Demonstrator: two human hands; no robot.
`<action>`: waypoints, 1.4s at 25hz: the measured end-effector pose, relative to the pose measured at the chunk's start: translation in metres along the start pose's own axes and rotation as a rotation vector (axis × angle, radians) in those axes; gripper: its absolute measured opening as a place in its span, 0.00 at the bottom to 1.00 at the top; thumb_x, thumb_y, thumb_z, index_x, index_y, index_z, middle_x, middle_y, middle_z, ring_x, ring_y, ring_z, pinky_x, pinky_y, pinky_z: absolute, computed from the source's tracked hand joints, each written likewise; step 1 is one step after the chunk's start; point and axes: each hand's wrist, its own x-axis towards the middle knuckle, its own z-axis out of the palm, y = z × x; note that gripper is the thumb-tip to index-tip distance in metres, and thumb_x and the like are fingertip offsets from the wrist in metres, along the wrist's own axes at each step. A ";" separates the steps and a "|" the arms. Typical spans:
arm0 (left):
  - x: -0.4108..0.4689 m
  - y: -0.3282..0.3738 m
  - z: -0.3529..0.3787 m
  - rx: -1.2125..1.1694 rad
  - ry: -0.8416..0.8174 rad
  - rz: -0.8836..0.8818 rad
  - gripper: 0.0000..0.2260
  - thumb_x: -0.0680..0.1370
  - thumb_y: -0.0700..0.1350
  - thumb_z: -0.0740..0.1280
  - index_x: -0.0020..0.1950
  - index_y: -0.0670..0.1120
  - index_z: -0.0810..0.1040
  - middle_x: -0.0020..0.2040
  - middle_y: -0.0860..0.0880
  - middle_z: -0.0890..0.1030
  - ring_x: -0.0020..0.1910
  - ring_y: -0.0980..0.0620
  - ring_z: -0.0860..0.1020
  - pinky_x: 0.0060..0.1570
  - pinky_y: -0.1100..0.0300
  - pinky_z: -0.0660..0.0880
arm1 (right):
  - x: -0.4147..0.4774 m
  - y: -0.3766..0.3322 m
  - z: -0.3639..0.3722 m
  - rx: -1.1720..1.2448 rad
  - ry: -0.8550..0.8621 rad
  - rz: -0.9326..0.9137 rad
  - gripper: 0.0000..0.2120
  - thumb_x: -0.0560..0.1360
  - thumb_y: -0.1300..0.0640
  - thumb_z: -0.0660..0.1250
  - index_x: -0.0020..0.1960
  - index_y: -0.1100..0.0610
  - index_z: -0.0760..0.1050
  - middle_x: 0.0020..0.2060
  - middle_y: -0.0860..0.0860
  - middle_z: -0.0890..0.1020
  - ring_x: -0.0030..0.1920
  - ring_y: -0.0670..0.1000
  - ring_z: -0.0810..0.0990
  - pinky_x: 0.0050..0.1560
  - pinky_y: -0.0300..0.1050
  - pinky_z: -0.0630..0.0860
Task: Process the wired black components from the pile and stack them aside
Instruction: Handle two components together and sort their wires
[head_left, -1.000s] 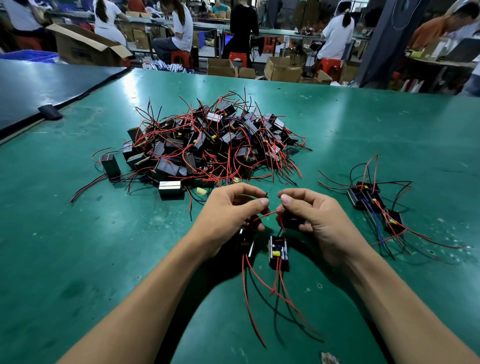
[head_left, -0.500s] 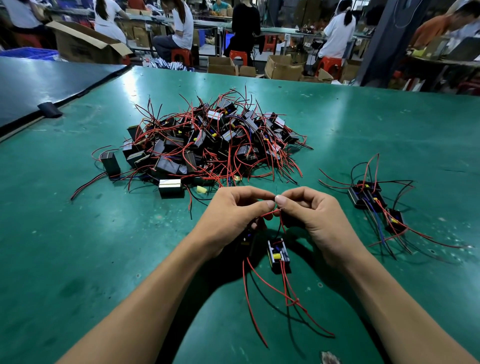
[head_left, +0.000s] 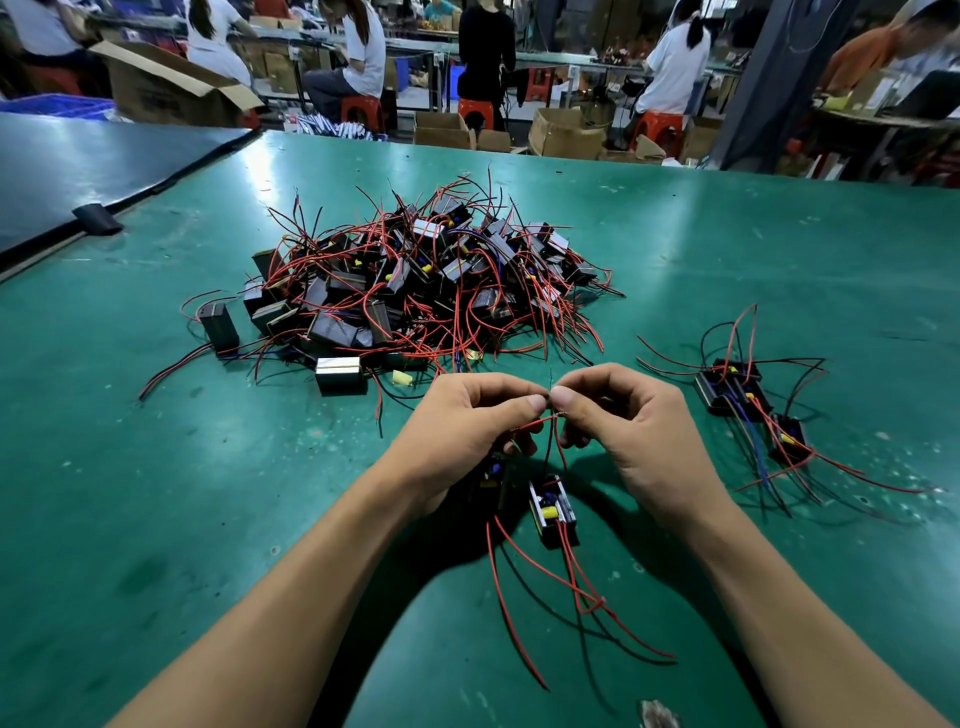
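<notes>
A big pile of black box components (head_left: 415, 291) with red and black wires lies at the middle of the green table (head_left: 779, 260). My left hand (head_left: 462, 436) and my right hand (head_left: 634, 431) meet just in front of it, thumbs and forefingers pinching the wire ends of a component. One black component (head_left: 553, 512) hangs below my fingers on its wires, open face up, with red and black leads trailing toward me. A second component (head_left: 493, 475) sits partly hidden under my left palm. A small group of components (head_left: 748, 410) lies to the right.
A loose black box (head_left: 337, 373) and another one (head_left: 219, 325) sit at the pile's near left edge. A dark table adjoins on the far left, with a black clip (head_left: 96, 218) at the seam. People sit at benches with cardboard boxes beyond the far edge.
My fingertips have closed together on the wire ends. The hanging component has swung slightly and turned, and its trailing leads have shifted to the right.
</notes>
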 end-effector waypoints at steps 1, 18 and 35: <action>0.000 0.000 0.000 0.001 0.001 0.001 0.05 0.77 0.38 0.69 0.49 0.38 0.83 0.34 0.50 0.81 0.32 0.56 0.76 0.36 0.62 0.73 | 0.000 0.000 -0.001 -0.015 -0.004 -0.009 0.02 0.74 0.57 0.74 0.45 0.55 0.83 0.36 0.51 0.84 0.34 0.50 0.81 0.38 0.37 0.77; -0.002 0.004 -0.001 0.018 0.028 -0.033 0.06 0.74 0.39 0.73 0.49 0.38 0.83 0.38 0.46 0.84 0.32 0.56 0.78 0.31 0.67 0.73 | -0.001 0.002 -0.002 -0.256 -0.002 -0.106 0.03 0.77 0.59 0.71 0.48 0.52 0.83 0.37 0.46 0.85 0.34 0.49 0.83 0.40 0.41 0.79; -0.004 0.010 -0.003 0.098 0.012 -0.096 0.03 0.76 0.38 0.70 0.47 0.43 0.83 0.38 0.48 0.84 0.40 0.51 0.79 0.43 0.57 0.74 | -0.001 0.004 0.001 -0.434 0.073 -0.256 0.02 0.75 0.60 0.74 0.47 0.53 0.83 0.37 0.44 0.84 0.31 0.47 0.82 0.36 0.33 0.75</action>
